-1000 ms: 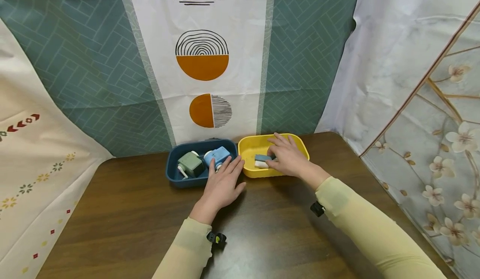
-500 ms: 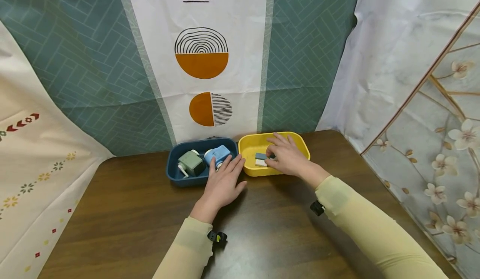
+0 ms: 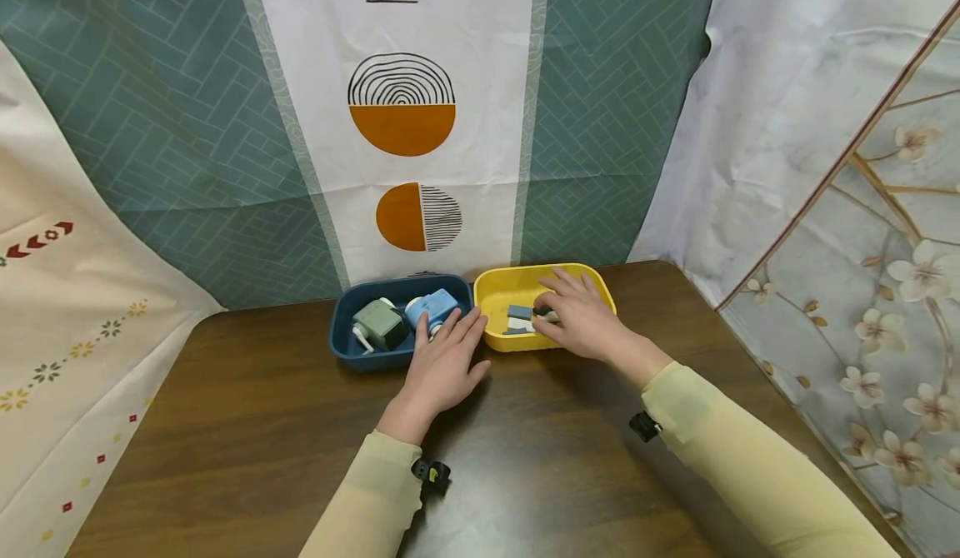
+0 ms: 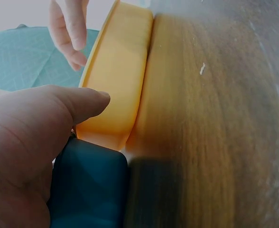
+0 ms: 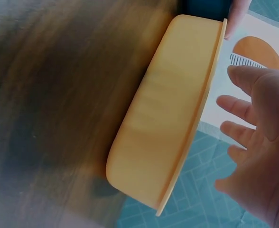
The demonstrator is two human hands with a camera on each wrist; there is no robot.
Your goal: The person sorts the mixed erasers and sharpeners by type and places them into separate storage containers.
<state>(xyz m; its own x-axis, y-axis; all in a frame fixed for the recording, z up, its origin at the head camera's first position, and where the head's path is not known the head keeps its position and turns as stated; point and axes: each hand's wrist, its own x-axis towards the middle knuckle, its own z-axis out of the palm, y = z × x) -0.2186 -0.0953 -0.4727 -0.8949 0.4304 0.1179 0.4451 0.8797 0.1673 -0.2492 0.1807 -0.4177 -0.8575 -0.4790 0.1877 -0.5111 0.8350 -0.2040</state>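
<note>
In the head view, my left hand (image 3: 441, 368) lies with straight fingers over the right front corner of a navy blue bin (image 3: 375, 363), its fingertips beside a light blue block-like object (image 3: 433, 306) with a white end. A sage green boxy object (image 3: 380, 325) sits further left in that bin. My right hand (image 3: 583, 318) is over a yellow bin (image 3: 501, 281); the right wrist view shows its fingers spread above the rim and nothing between them. Beneath the fingertips lie a small blue-grey bar (image 3: 519, 311), a white piece (image 3: 517, 324) and a dark piece (image 3: 542, 311).
Both bins stand side by side at the back of a dark brown wooden table (image 3: 247, 425). A patterned cloth (image 3: 420, 133) hangs right behind them, with a flowered cloth (image 3: 862, 316) along the right side. A black wrist camera (image 3: 431, 473) sits on the left sleeve.
The small pieces in the yellow bin lie lower and more spread out, with a second blue strip now showing in front of the white one. My right hand has shifted slightly; my left stays.
</note>
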